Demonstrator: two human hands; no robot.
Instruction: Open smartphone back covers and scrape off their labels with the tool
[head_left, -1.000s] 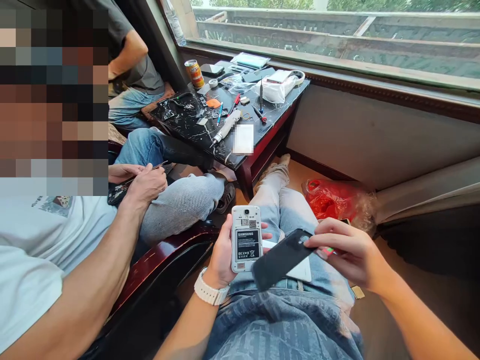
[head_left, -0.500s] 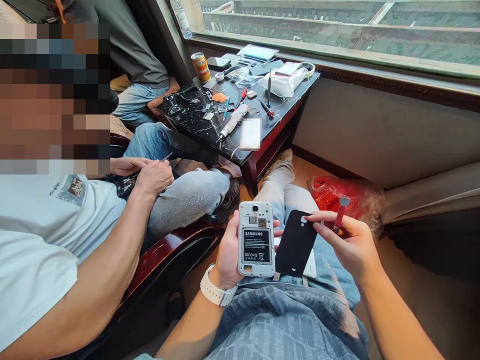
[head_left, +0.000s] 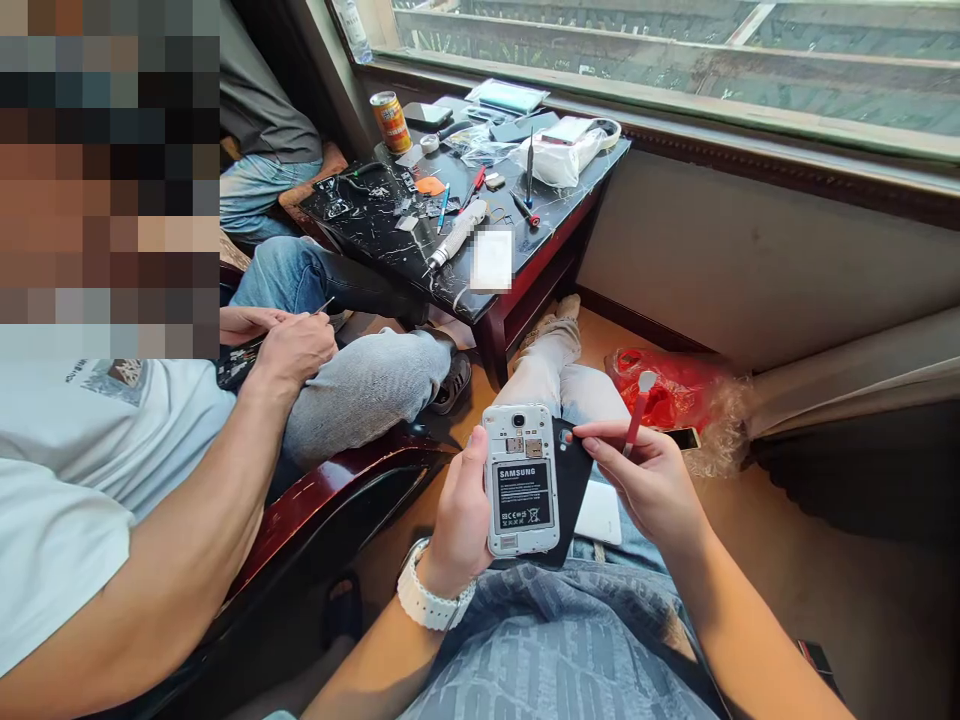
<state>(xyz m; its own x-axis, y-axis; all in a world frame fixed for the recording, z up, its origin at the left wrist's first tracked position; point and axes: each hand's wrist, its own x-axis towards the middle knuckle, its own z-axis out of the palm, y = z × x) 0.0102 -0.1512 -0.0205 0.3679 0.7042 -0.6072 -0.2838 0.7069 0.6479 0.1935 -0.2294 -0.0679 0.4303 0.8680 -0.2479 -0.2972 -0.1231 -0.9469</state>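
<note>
My left hand is wrapped round a white Samsung smartphone with its back off, the black battery facing up. Between thumb and forefinger, my right hand pinches a thin black back sheet by its top edge, near the camera cutout. Part of that sheet is hidden behind the phone. Out of the same right hand sticks a red-handled tool with a small rounded metal head. A white panel rests on my lap below the hands.
A dark marble-topped table bears a drinks can, a grey-white pen-shaped driver, screwdrivers and small parts. On my left a co-worker's hand works over a dark device. A red plastic bag lies on the floor.
The black sheet has moved left from beside the phone to partly behind it. My right hand and the red-handled tool moved left with it; the phone now tilts slightly.
</note>
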